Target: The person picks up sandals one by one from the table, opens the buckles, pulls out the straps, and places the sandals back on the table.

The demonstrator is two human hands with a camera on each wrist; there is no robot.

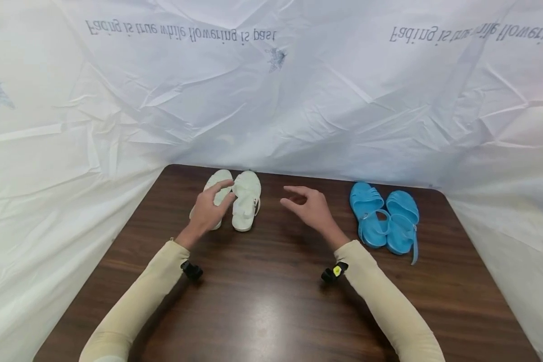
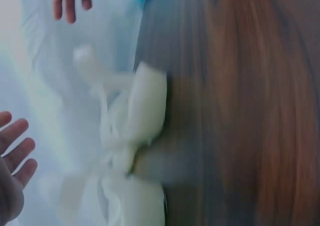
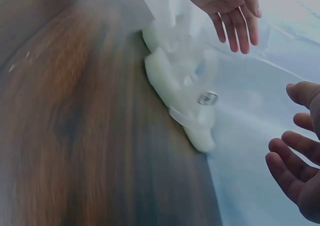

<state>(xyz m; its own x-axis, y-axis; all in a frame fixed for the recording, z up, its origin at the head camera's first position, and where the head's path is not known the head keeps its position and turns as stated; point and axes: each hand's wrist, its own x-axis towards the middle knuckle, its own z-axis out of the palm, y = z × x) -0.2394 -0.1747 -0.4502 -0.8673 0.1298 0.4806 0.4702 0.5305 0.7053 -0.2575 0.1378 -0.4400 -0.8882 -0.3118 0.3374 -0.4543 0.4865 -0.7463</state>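
While the white sandals (image 1: 248, 201) stand side by side on the desk (image 1: 262, 286), the left hand (image 1: 208, 203) hangs in the line of sight to one of them, hiding part of it. Head view; places taken from these sandals. Right hand (image 1: 311, 207) raised to their right, fingers bent, gripping nothing; left likewise. Hands well apart, fingertips toward each other, held up presumably to clear the footwear. Blue sandals (image 1: 397, 236) farther right of the white, paired too, toes away from the person; such pairing probably keeps mates together. One blue strap juts outward, seemingly unfastened. Printed sheet (image 1: 298, 100) behind the white sandals, likely hung as a screen.

Left wrist view: blurred. Gap between white sandals and left hand, fingers loosely spread, nothing held. Right hand's fingers hang beyond the sandals, empty. Scrap of blue past them, too little to identify surely.

Right wrist view: white sandals rest on their soles, the nearer showing a buckle (image 3: 207, 98); straps too blurred to read. Right hand off to one side of them, fingers relaxed, empty. Left hand beyond, fingers pointing down, apparently clear of the sandals.
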